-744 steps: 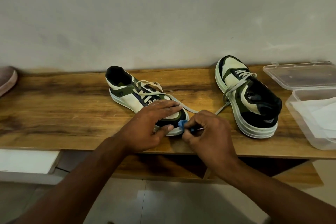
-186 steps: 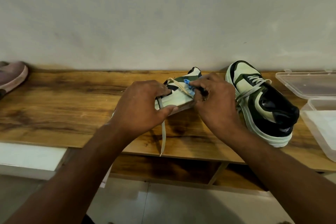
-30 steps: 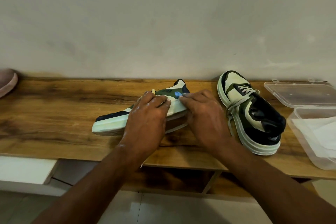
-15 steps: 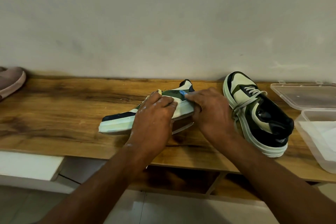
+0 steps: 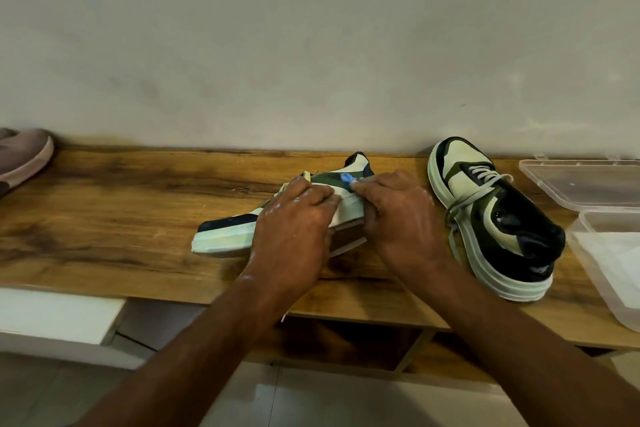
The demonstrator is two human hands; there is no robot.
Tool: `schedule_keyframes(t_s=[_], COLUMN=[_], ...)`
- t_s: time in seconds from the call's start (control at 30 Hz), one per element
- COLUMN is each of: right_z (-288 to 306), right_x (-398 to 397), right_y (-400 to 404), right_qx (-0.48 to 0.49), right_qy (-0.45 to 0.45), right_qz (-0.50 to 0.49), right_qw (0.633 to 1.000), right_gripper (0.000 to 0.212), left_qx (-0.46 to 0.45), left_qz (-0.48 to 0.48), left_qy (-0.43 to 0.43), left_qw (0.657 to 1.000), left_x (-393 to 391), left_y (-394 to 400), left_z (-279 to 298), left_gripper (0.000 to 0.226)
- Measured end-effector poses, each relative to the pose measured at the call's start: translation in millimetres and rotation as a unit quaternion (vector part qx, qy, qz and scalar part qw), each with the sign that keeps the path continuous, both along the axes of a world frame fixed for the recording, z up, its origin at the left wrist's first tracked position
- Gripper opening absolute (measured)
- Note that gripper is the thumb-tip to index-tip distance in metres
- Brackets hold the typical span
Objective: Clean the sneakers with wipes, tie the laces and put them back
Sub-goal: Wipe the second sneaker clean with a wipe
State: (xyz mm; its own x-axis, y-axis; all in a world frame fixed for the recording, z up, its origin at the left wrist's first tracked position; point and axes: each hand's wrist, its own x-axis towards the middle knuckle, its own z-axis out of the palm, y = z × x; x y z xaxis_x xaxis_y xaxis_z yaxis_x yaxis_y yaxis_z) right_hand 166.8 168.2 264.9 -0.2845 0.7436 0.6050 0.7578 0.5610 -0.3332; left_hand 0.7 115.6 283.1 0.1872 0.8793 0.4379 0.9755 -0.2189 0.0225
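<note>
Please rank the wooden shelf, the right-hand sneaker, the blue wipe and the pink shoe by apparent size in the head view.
1. Shelf
2. Sneaker
3. Pink shoe, cut off by the frame, so unsure
4. Wipe, mostly hidden by fingers

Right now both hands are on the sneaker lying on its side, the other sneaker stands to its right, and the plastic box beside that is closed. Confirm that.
One thing is wrong: the plastic box is open, its lid lying behind it, as the head view shows. The rest holds: the left hand and right hand are on the sneaker lying on its side, and the other sneaker stands to its right.
</note>
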Motion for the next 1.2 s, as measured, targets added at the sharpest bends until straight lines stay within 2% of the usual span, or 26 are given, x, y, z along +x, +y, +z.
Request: schedule_keyframes(t_s=[0.07, 0.17, 0.23, 0.4, 0.5, 0.57, 0.67, 0.73, 0.83, 0.93, 1.0, 1.13, 1.2], right_z=[-1, -2, -2, -5, -4, -4, -4, -4, -1, 0, -2, -3, -5], right_x=[11, 20, 15, -4, 10, 23, 34, 33, 24, 12, 8, 23, 32], right_y=[11, 15, 6, -21, -7, 5, 14, 13, 0, -18, -20, 0, 9], right_qx=[-0.019, -0.041, -0.037, 0.017, 0.006, -0.037, -0.132, -0.147, -0.11, -0.041, -0.026, -0.108, -0.161], right_qy=[0.029, 0.076, 0.056, 0.005, 0.007, 0.081, 0.234, 0.257, 0.208, 0.077, 0.047, 0.207, 0.248], right_qz=[-0.047, -0.058, -0.046, 0.074, 0.016, -0.043, -0.089, -0.099, -0.064, 0.03, 0.051, -0.061, -0.102], right_qw=[0.998, 0.995, 0.997, 0.997, 1.0, 0.995, 0.959, 0.95, 0.97, 0.996, 0.997, 0.97, 0.95], right_gripper=[0.032, 0.029, 0.032, 0.037, 0.032, 0.029, 0.025, 0.025, 0.028, 0.031, 0.032, 0.028, 0.027], left_qx=[-0.003, 0.002, 0.014, 0.031, 0.016, 0.011, 0.011, 0.008, 0.018, 0.026, 0.025, 0.015, 0.013], left_qz=[0.002, 0.003, 0.005, -0.004, 0.009, 0.01, 0.008, 0.013, 0.014, 0.011, 0.008, -0.001, -0.006], left_qy=[0.0, -0.004, -0.003, -0.006, -0.013, -0.017, -0.02, -0.022, -0.029, -0.032, -0.028, -0.05, -0.046], left_qw=[1.0, 1.0, 1.0, 0.999, 1.0, 1.0, 1.0, 1.0, 0.999, 0.999, 0.999, 0.999, 0.999], left_x=[0, 3, 4, 1, -1, -1, 1, 2, 1, 0, -1, -6, -6], left_y=[0, -4, -3, -1, 1, 1, -1, -2, 1, 2, 3, 5, 3], left_z=[0, -2, -2, -1, -3, -3, -5, -5, -6, -5, -5, -6, -8], left_gripper=[0.055, 0.056, 0.057, 0.053, 0.055, 0.055, 0.054, 0.054, 0.054, 0.056, 0.057, 0.057, 0.058])
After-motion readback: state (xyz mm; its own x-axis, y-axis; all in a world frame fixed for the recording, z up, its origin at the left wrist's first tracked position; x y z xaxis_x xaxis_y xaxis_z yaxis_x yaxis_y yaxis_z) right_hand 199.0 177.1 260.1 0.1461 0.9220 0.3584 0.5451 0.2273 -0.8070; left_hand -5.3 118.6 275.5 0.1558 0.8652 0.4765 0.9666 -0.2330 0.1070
